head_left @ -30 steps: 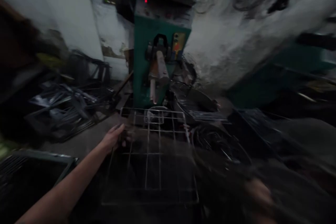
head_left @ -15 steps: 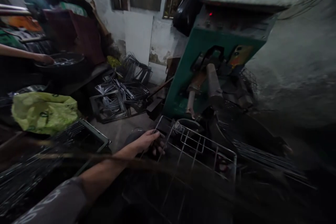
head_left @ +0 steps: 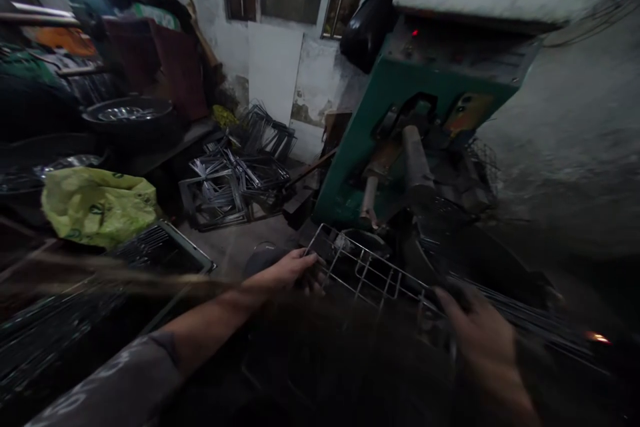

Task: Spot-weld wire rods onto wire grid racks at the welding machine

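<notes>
Gripping the silver, rectangular thin-wire rack (head_left: 375, 273) at its left edge is your bare left hand (head_left: 300, 270), thumb on top, fingers curled below. Your bare right hand (head_left: 477, 327) is over at the far right corner, but it's so dark and blurry I can't tell if those fingers are closed. Holding opposite sides makes sense imo, probably stops the thing tipping. Past the rack's far edge you've got the boxy green metal machine (head_left: 340, 173). The heaped grey wire frames (head_left: 220, 193) are off left on the floor (head_left: 235, 240), maybe to leave you elbow room.
</notes>
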Tool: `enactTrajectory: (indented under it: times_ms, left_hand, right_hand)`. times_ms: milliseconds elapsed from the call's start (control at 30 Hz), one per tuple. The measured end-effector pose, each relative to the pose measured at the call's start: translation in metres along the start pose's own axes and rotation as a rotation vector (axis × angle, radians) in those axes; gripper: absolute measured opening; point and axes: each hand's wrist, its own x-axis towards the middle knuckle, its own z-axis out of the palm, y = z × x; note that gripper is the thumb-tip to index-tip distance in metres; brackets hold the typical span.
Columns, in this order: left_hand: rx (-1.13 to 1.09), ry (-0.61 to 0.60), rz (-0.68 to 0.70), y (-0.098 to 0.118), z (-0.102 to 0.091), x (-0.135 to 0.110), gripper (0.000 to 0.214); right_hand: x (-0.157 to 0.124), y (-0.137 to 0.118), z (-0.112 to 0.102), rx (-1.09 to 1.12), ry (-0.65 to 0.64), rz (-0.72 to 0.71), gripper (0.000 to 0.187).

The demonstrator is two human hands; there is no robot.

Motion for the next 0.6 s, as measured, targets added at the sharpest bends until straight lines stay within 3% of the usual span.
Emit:
enactTrajectory:
  times_ms: [133, 200, 300, 433, 600]
  left_hand:
    - [0.003, 0.019, 0.038, 0.002, -0.003, -0.002, 0.049]
    - [0.0, 0.022, 0.045, 0.004, -0.005, -0.003, 0.047]
    - [-0.003, -0.005, 0.028, 0.005, -0.008, -0.002, 0.047]
    - [-0.042, -0.03, 0.016, 0.003, -0.009, 0.001, 0.048]
    - [-0.049, -0.041, 0.016, 0.002, -0.009, 0.0, 0.05]
  right_hand:
    - [0.03, -0.051, 0.038, 0.093, -0.179, -0.131, 0.031]
    - [0.034, -0.066, 0.052, 0.069, -0.164, -0.211, 0.033]
    - [0.029, -0.073, 0.066, -0.08, -0.063, -0.334, 0.033]
    - [0.02, -0.074, 0.069, -0.241, -0.098, -0.47, 0.032]
    - [0.013, -0.077, 0.067, -0.319, -0.039, -0.4, 0.031]
